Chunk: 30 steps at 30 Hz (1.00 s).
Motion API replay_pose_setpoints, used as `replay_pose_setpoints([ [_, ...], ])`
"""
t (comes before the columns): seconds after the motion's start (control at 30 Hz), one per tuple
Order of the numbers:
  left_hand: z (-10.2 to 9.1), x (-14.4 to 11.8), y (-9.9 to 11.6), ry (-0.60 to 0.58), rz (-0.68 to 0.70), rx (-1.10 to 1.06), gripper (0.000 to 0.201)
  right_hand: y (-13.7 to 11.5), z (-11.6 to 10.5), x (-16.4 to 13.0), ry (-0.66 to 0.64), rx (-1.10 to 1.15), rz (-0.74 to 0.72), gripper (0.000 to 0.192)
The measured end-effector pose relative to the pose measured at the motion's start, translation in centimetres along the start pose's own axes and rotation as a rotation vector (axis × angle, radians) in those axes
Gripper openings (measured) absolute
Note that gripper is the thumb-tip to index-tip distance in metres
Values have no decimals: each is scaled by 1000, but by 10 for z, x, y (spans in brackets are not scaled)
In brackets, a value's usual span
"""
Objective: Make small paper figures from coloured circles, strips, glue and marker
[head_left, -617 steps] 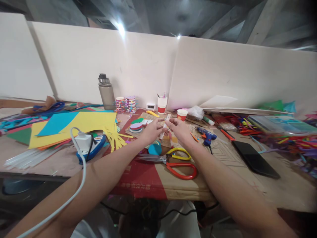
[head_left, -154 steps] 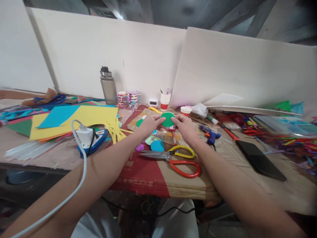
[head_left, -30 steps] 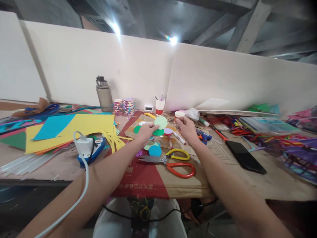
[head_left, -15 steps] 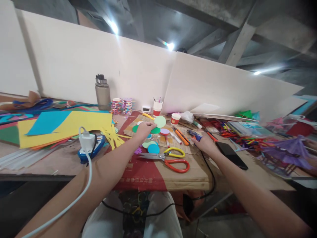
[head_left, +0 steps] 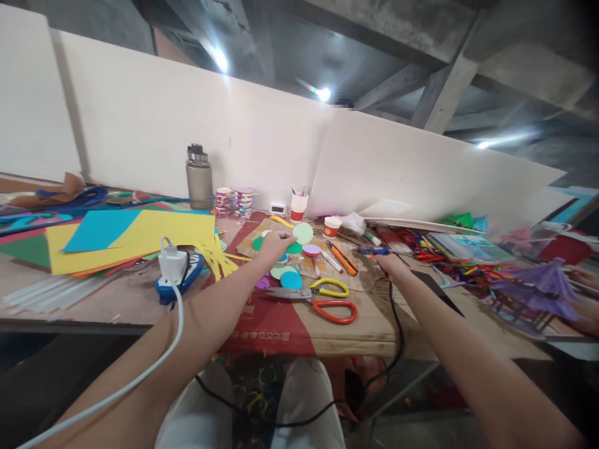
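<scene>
A person's bare hands reach over a craft table topped with cardboard (head_left: 355,342). The left hand (head_left: 275,245) pinches the near left edge of a pale green disc (head_left: 303,233), apparently paper or thin card, which sits above a darker green disc (head_left: 294,248). Farther right, the right hand (head_left: 392,267) appears closed around the handle of a blue glue gun (head_left: 374,251), its nozzle pointing left and a black cord (head_left: 399,324) trailing below; the fingers' exact wrap is hidden. Red-and-yellow-handled scissors (head_left: 306,294) lie between the forearms, near a purple disc (head_left: 311,249). The pale disc should be very light, flat and easily creased, best held by its rim with a gentle pinch. The gun is probably stiff plastic, somewhat heavier and tugged by its cord; its handle is the safe hold, since the nozzle may be hot.
</scene>
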<state>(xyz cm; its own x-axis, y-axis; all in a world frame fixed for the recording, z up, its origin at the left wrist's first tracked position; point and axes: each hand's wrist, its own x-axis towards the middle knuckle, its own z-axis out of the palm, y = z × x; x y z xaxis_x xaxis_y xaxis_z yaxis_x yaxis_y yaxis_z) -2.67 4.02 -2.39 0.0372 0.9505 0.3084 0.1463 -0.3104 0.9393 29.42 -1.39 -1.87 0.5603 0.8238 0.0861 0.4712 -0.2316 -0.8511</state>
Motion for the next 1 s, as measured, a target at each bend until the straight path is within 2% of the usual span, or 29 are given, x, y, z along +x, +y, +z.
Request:
replay_pose_setpoints([
  [0.1,1,0,0,4,-44,-61,27,-7,-3,-2,41,56,137,32],
  [0.17,2,-2,3,-2,-75,-117,32,-16,-4,-3,62,129,164,36],
  [0.2,1,-2,5,-1,-88,-150,35,-21,-5,-4,69,169,167,30],
  [0.27,1,-4,9,5,-122,-213,38,-31,-7,-7,72,262,161,6],
  [0.3,1,-5,11,3,-148,-247,39,-36,-7,-9,68,312,151,7],
  [0.5,3,-6,18,11,-255,-345,32,-71,7,-27,9,581,-40,32],
  [0.6,1,-6,18,8,-285,-361,25,-90,27,-41,-152,744,-257,35],
  [0.7,-1,-5,17,17,-281,-340,26,-100,51,-57,-255,687,-400,26],
  [0.77,-2,-5,16,35,-275,-326,28,-99,64,-65,-305,548,-489,25],
  [0.87,-3,-5,16,58,-287,-340,30,-90,74,-73,-293,368,-601,28],
  [1.0,-2,-5,18,56,-287,-340,34,-79,72,-74,-233,200,-730,33],
])
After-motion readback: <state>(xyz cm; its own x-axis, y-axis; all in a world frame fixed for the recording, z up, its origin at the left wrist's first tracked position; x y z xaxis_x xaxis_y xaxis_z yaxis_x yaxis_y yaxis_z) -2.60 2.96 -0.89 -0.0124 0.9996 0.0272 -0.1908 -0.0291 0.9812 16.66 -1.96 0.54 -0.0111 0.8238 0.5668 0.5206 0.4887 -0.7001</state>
